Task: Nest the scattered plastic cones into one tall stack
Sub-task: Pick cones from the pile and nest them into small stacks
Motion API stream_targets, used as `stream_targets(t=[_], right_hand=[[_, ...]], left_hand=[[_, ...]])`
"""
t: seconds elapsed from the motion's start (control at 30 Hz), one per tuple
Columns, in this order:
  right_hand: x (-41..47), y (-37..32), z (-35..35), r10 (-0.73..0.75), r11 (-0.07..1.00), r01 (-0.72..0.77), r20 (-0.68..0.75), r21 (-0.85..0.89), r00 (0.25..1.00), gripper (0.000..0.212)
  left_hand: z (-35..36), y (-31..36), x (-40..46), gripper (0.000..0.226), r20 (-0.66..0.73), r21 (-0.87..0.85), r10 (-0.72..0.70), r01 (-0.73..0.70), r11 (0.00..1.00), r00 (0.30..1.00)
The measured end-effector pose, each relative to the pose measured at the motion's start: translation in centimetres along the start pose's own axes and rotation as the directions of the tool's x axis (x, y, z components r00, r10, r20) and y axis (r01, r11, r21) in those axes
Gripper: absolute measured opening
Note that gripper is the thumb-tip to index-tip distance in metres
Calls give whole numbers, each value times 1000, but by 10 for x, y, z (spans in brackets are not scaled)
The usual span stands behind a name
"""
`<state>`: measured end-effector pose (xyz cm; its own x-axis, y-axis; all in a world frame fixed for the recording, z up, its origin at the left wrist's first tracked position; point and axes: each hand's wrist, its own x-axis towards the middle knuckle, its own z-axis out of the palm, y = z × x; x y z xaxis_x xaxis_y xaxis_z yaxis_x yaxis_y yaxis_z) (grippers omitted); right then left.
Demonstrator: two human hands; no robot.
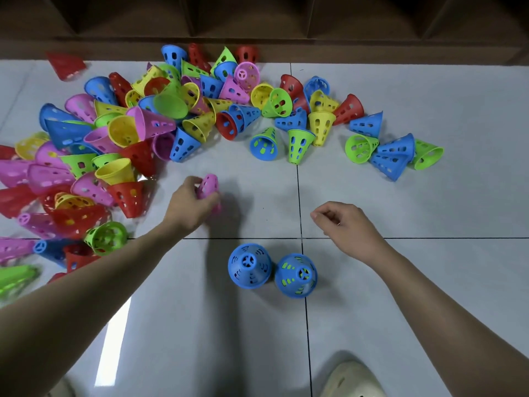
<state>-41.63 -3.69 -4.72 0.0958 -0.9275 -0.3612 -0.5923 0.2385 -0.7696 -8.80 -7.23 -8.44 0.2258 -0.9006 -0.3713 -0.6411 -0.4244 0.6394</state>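
Left hand [192, 203]: fingers curled round a pink cone [210, 187], held just above the floor [415, 282].
Right hand [345, 227]: fingers loosely bent, holding nothing, hovering over the tiles.
Near cones: two blue ones standing upright side by side, the left one [249, 265] touching the right one [296, 275], which shows green inside.
Pile [120, 133]: many coloured cones scattered at the far left.
Shoe [353, 381]: pale, at the bottom edge.

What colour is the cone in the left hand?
Pink. The left hand grips a pink cone, seen in the head view.
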Motion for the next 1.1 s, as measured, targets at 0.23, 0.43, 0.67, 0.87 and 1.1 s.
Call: stream_targets(t=[0.23,0.43,0.67,0.87,1.1], right_hand=[[25,10,-3,104,995,-104,-37,-2,994,16],[45,11,9,110,993,-112,-47,-40,993,14],[91,-1,24,171,983,-178,-127,-43,977,45],[144,-16,21,205,978,-195,-187,75,961,70],[187,-20,27,255,964,-222,-261,147,931,62]], left_hand=[[-11,18,-91,71,-94,-321,563,-560,763,821],[0,2,-132,73,-86,-287,746,-734,616,660],[7,5,-138,62,21,-143,818,-808,572,575],[-3,2,-125,55,121,-162,789,-772,615,603],[-13,29,-43,38,3,-54,585,-584,810,811]])
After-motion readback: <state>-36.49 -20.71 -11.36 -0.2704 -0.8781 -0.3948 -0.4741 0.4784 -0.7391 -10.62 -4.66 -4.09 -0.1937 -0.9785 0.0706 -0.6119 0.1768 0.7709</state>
